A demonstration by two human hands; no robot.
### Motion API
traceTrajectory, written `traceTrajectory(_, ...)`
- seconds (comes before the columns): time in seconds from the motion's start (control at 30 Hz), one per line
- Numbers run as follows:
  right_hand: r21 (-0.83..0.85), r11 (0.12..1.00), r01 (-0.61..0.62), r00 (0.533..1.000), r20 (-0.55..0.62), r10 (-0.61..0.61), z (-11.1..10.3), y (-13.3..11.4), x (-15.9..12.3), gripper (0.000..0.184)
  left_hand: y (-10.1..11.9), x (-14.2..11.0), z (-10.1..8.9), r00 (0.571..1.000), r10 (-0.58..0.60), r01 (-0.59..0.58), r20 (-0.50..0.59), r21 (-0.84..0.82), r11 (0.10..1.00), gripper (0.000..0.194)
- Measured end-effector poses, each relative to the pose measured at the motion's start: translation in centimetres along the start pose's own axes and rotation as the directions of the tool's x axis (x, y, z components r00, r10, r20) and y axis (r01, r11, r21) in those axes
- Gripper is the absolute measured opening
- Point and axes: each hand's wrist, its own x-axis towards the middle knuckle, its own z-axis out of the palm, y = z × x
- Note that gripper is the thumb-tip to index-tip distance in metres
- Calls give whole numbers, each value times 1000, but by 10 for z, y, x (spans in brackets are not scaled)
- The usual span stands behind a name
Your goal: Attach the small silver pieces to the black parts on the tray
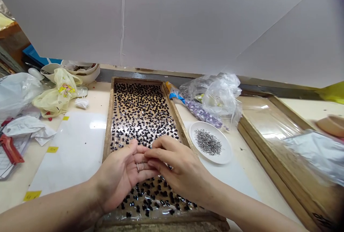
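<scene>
My left hand is turned palm up over the wooden-framed tray, its fingers slightly cupped. A few small silvery metal pins lie across those fingers. My right hand meets the left fingertips, its thumb and fingers pinched together; whatever is between them is too small or hidden to make out. Under both hands, many small glossy black bow-shaped pieces are spread over the tray's clear film. To the right, a white plate holds a pile of loose metal pins.
Right of the plate stand stacked wooden frames with clear film and a silvery sheet. Behind it lie clear plastic bags and a purple floral cloth. At left are a yellow bag, white bowls and a red-handled tool.
</scene>
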Motion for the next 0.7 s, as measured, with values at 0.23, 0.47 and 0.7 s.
traceTrajectory(0.23,-46,995,92,995,-45,-94,3,-4,-11,21,1,0,2,998,-15,18,-57,44,999,35)
traceTrajectory(0.47,105,976,-192,976,-83,201,-25,41,-10,10,0,-3,4,987,-71,102,-142,224,969,36)
traceTrajectory(0.7,-178,936,-304,939,-222,263,-19,106,4,10,-2,-2,7,984,-53,93,-169,244,965,30)
